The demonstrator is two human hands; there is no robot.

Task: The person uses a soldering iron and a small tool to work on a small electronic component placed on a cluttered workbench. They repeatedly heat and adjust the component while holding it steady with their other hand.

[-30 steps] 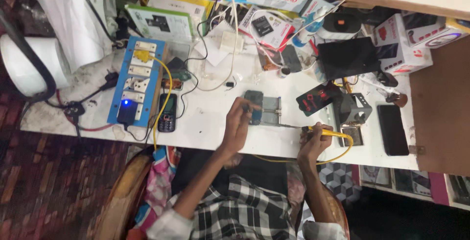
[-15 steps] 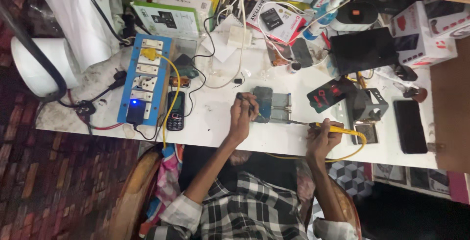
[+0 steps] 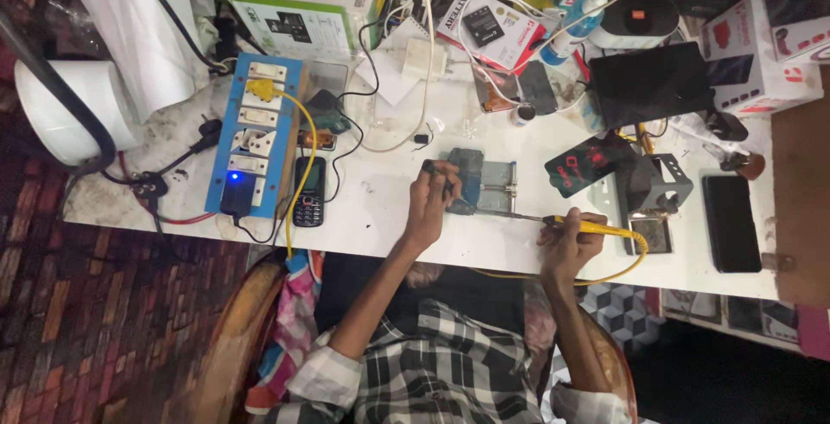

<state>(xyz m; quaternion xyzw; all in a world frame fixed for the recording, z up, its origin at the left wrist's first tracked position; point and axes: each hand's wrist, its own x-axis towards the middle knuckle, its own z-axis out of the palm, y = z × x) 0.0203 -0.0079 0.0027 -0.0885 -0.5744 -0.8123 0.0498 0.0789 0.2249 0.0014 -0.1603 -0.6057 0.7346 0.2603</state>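
Right hand (image 3: pixel 566 242) clenched around a yellow-handled soldering iron (image 3: pixel 577 224), tip reaching toward the metal clamp fixture (image 3: pixel 488 186) mid-bench. Left hand (image 3: pixel 430 202) pinches a small dark part at the fixture's edge (identity unclear). Keypad phone (image 3: pixel 309 191) beside blue power strip (image 3: pixel 255 134).

1. The surface (image 3: pixel 389 225) under your hands looks like white, smooth laminate with grey stains.
2. The holder (image 3: pixel 488 186) you work on looks like dull grey metal.
3. The tool (image 3: pixel 596 229) in your right hand (image 3: pixel 566 247) has a glossy yellow plastic grip and a thin metal tip.
4. The power strip (image 3: pixel 255 134) is matt blue plastic.
5. Your shirt (image 3: pixel 432 372) is soft checked cloth.
6. The floor (image 3: pixel 104 320) is rough red brick.
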